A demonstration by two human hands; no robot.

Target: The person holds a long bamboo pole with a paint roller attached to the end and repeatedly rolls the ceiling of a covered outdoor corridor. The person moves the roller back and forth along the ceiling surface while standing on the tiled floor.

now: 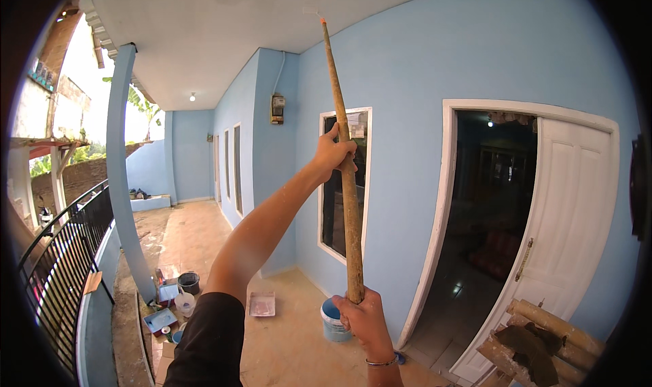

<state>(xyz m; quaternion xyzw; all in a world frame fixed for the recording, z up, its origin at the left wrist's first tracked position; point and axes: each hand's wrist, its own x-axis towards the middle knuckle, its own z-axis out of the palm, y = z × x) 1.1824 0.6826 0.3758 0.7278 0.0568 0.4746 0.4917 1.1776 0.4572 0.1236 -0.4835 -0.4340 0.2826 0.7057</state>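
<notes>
A long bamboo pole (pixel 351 217) slants up in front of me toward the white ceiling (pixel 224 20). My left hand (pixel 333 151) is closed around its middle, arm stretched forward, thumb pointing upward. Lower down, my right hand (pixel 367 319), with a bracelet at the wrist, grips the pole's thick bottom end. At the far tip is a paint roller (pixel 311 10) with an orange handle end; its pale head is up against or close to the ceiling, and I cannot tell which.
On the tiled floor stand a paint bucket (pixel 335 319), a pale paint tray (pixel 262 304), a black bucket (pixel 189 282) and a blue-lined tray (pixel 159 321). A white door (pixel 567 204) stands open at right. Bamboo poles (pixel 557 326) are lower right, a black railing (pixel 64 265) left.
</notes>
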